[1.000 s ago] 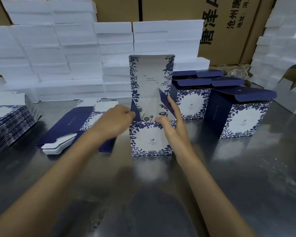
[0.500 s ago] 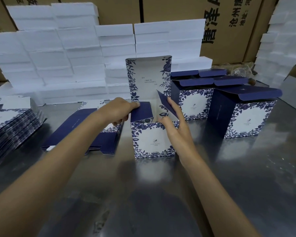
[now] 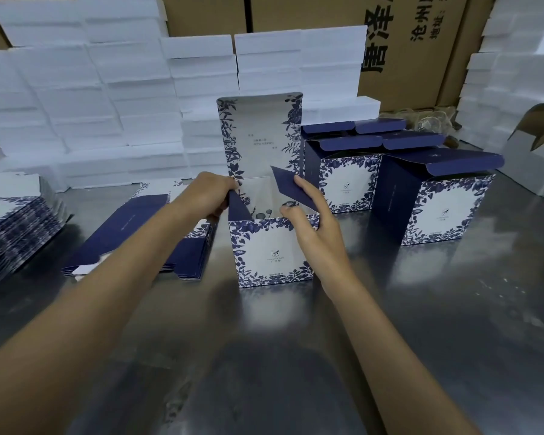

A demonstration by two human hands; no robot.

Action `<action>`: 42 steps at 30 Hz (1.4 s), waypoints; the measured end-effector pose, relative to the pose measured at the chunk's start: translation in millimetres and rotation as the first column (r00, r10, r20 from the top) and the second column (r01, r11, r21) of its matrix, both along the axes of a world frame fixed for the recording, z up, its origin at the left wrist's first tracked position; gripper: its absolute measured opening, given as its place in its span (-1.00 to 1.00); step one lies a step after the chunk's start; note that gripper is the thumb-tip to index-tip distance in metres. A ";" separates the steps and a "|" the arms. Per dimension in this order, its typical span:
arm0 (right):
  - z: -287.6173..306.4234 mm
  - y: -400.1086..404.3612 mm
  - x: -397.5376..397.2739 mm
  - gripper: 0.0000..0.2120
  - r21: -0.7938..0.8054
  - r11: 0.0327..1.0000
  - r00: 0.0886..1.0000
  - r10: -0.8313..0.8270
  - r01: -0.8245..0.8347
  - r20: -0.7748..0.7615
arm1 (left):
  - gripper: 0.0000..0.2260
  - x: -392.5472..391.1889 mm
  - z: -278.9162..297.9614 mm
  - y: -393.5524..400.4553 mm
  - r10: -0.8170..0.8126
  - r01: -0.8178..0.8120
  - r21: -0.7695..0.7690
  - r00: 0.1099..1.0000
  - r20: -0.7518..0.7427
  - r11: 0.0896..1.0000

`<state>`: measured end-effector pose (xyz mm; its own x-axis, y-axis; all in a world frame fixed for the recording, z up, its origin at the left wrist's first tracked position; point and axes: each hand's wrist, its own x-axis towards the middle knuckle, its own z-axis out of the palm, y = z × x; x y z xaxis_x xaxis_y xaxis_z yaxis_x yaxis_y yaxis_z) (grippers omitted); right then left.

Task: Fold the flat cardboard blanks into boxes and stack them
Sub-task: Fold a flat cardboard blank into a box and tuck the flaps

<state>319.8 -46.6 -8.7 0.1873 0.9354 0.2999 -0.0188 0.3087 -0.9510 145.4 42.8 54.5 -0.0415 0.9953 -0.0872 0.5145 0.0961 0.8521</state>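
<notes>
A white box with blue floral print point(image 3: 272, 251) stands upright on the steel table, its tall lid panel point(image 3: 261, 136) pointing up at the back. My left hand point(image 3: 209, 194) grips the navy left side flap at the box's top left corner. My right hand point(image 3: 310, 221) rests against the right side of the box, fingers straight, touching the navy right flap point(image 3: 291, 186), which leans inward. A pile of flat navy blanks point(image 3: 139, 233) lies just left of the box. Folded boxes point(image 3: 435, 200) with open lids stand to the right, two more point(image 3: 346, 177) behind.
A thick stack of flat blanks point(image 3: 11, 221) sits at the left table edge. White foam blocks point(image 3: 107, 105) are piled along the back and at the right point(image 3: 515, 73). Brown cartons point(image 3: 405, 32) stand behind. Bare steel table point(image 3: 421, 324) lies in front.
The left flap, pushed level over the opening half a second ago, now stands upright in my left hand. My right hand slid down the right flap, thumb onto the front rim.
</notes>
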 end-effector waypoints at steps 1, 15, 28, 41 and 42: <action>0.3 -0.6 0.0 -0.58 0.002 1.000 1.000 0.000 0.000 0.000 | -0.70 -1.0 1.0 -0.4 -0.013 0.013 -0.018 1.000 0.010 1.000; 6.6 2.3 -2.7 -0.51 -0.061 0.991 0.992 0.113 -0.116 -0.058 | -0.64 19.4 -55.3 -64.2 -0.216 0.035 0.239 0.570 0.793 0.970; 28.1 -10.3 26.1 -0.52 -0.290 0.957 0.986 0.070 -0.024 0.152 | -0.54 2.8 -63.0 -65.2 -0.267 0.064 0.328 0.737 0.621 0.942; 56.1 -13.4 35.8 -0.47 -0.370 0.928 0.797 0.257 -0.044 0.547 | -0.57 -2.8 -61.2 -62.6 -0.246 0.058 0.301 0.731 0.637 0.952; 53.8 -13.7 35.2 -0.47 -0.365 0.930 0.809 0.246 -0.042 0.534 | -0.57 -2.6 -61.2 -62.7 -0.246 0.057 0.304 0.735 0.632 0.951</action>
<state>355.0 -60.3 45.1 -0.0633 0.9979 -0.0126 0.5292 0.0229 -0.8482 142.7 -19.9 -6.7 0.0855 0.9731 0.2137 -0.1922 -0.1944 0.9619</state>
